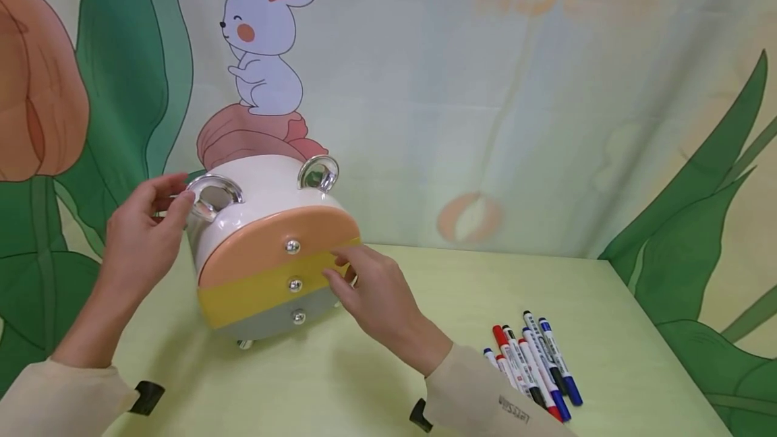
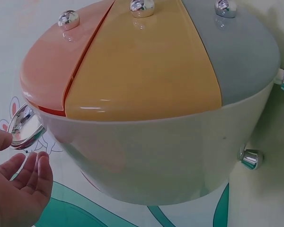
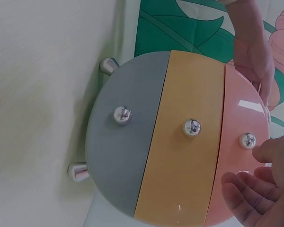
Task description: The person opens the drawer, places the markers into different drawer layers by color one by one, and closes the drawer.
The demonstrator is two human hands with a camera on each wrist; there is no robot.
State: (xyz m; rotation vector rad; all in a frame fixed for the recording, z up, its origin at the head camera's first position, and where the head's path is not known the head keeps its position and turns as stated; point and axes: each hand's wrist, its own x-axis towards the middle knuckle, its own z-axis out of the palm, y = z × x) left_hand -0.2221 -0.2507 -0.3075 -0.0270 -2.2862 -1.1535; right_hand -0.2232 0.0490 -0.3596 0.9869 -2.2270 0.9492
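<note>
A small rounded drawer cabinet (image 1: 261, 184) stands on the table, with a white shell, chrome ears and short chrome feet. Its front has an orange drawer (image 1: 243, 256), a yellow drawer (image 1: 243, 302) and a grey drawer (image 1: 267, 326), each with a silver knob. At the left chrome ear (image 2: 26, 125) is my left hand (image 1: 142, 228), thumb tip right at the rim and fingers spread below it. My right hand (image 1: 382, 295) hovers before the cabinet's right side, fingers loosely bent, nothing in them. In the right wrist view its thumb is near the orange drawer's knob (image 3: 247, 140).
Several markers (image 1: 534, 363) with red, blue and black caps lie in a group on the pale green table (image 1: 449, 288), right of the right forearm. A printed cloth (image 1: 394, 86) with a rabbit, leaves and flowers hangs behind the table.
</note>
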